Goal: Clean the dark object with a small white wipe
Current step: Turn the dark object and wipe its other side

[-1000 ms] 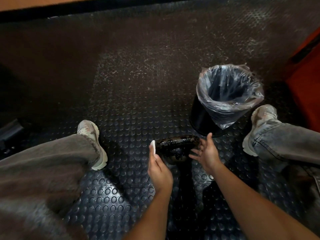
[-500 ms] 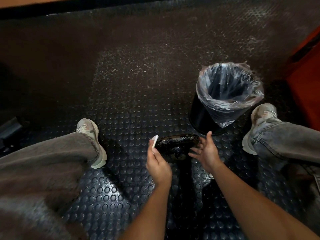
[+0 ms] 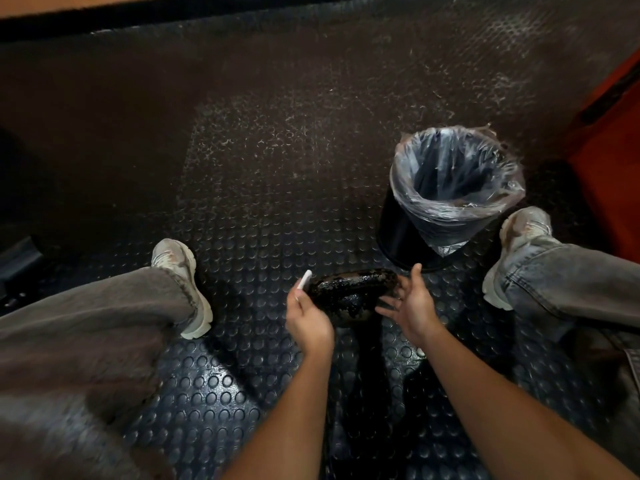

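I am seated, looking down between my knees at a dark rubber floor mat point(image 3: 263, 216) covered in raised round studs. The landmark is the dark object point(image 3: 349, 294), a glossy, blotchy black rounded thing held low over the mat, straight ahead of me between my two hands.

Nearest to me, my bare forearms reach forward to it. To its left lies my left leg in grey trousers point(image 3: 97, 317), ending in a pale, scuffed shoe point(image 3: 183, 282) planted on the mat. To its right, my right leg in faded jeans point(image 3: 568, 285) ends in a matching shoe point(image 3: 516, 251).

My left hand point(image 3: 308, 317) sits at the object's left end, thumb and fingertips pinching a small white wipe point(image 3: 305, 280) that stands up just beside that end; I cannot tell whether the wipe touches it. My right hand point(image 3: 412, 306) is at the object's right end, fingers spread and nearly straight, fingertips against its side and thumb raised.

Just beyond the object, to its right, stands a black bin point(image 3: 401, 233) lined with a clear plastic bag point(image 3: 457, 188), close to my right shoe. Farther off, the mat looks dusty and scratched. An orange surface point(image 3: 613, 174) rises beyond the bin on the right.
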A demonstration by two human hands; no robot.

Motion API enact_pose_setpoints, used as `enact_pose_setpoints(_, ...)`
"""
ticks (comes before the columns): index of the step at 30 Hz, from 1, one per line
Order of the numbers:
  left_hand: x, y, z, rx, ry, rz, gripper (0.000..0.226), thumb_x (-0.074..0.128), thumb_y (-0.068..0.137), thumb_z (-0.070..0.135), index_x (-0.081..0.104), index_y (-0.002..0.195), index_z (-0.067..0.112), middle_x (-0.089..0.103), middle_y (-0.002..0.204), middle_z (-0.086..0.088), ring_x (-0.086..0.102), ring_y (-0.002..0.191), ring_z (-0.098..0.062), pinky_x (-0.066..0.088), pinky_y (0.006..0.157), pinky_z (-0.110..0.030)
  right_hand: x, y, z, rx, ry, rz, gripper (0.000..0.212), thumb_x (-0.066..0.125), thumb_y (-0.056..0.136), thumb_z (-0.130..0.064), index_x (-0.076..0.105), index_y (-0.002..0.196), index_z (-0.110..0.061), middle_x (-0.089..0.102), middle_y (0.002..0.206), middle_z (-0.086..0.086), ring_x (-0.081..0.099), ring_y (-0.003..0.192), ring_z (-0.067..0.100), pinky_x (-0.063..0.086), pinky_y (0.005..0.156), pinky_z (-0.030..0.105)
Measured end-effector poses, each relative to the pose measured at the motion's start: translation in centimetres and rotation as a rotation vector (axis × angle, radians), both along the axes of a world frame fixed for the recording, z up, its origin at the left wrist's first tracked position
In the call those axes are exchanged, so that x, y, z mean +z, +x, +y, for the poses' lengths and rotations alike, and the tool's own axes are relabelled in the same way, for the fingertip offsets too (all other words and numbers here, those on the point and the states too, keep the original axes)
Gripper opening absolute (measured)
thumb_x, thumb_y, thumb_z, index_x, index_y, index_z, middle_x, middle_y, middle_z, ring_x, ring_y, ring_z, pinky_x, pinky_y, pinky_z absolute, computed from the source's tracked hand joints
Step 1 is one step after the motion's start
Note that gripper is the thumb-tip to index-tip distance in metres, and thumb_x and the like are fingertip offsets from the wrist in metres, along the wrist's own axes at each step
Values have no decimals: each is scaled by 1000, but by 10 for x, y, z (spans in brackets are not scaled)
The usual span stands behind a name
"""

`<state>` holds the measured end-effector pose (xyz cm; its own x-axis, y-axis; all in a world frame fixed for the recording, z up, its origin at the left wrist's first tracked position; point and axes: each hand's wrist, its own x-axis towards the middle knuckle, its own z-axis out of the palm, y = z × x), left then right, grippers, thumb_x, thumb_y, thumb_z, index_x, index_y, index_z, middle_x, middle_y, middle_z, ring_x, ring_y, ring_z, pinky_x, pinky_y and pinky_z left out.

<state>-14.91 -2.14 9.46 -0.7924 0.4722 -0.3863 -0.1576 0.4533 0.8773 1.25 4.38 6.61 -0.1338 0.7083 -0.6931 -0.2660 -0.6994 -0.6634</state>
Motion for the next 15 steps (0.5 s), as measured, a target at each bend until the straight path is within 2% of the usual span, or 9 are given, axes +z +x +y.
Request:
enact_pose_setpoints(2,-3,6,-15,-149,97,225,39,33,109,34,58,139,28,68,121,4,63,111,-20,51,99,-39,1,-1,0,-9,-4,8,82,21,95,-75,54,141,-16,60,137,6,57,124,34,47,103,57)
enact_pose_setpoints(4,-17,9,-27,-230,108,287,43,31,109,37,49,147,32,59,141,5,55,130,-14,46,109,-34,2,-2,-1,-17,-4,13,80,21,96,-75,54,139,-17,60,136,6,57,125,34,47,104,58)
enact_pose_setpoints(6,-30,9,-34,-236,10,279,48,27,106,49,46,148,34,64,133,-7,61,122,-26,52,102,-43,3,-2,-1,-25,-2,19,73,21,96,-74,55,133,-21,61,131,3,56,124,35,46,104,59)
enact_pose_setpoints(8,-33,8,-31,-208,-95,213,48,28,106,46,56,139,23,70,114,-12,66,106,-34,55,90,-45,3,-2,-2,-28,-2,26,69,20,96,-74,54,130,-24,61,127,1,55,124,35,46,103,58)
enact_pose_setpoints(10,-32,7,-20,-130,-178,58,41,34,109,32,61,129,9,67,114,-8,62,108,-29,48,95,-39,2,-1,-2,-14,6,26,75,20,96,-75,54,135,-21,60,134,5,56,125,34,48,101,56)
enact_pose_setpoints(12,-27,0,-5,8,-210,-155,39,37,108,30,62,130,9,64,123,-11,59,111,-29,44,102,-41,1,-1,-2,-9,9,25,79,21,95,-75,52,141,-18,58,139,6,56,126,34,49,99,54)
enact_pose_setpoints(13,-24,-4,0,64,-207,-210,39,37,108,32,62,132,13,63,123,-10,59,108,-27,44,102,-41,0,0,-1,-11,7,23,80,21,95,-75,52,142,-17,58,139,7,56,126,34,50,98,54)
enact_pose_setpoints(15,-9,-5,8,59,-180,-164,39,35,109,34,62,132,19,65,113,-3,59,95,-19,43,88,-35,1,0,0,-12,3,20,81,21,96,-74,52,142,-16,59,137,8,58,124,33,51,97,53)
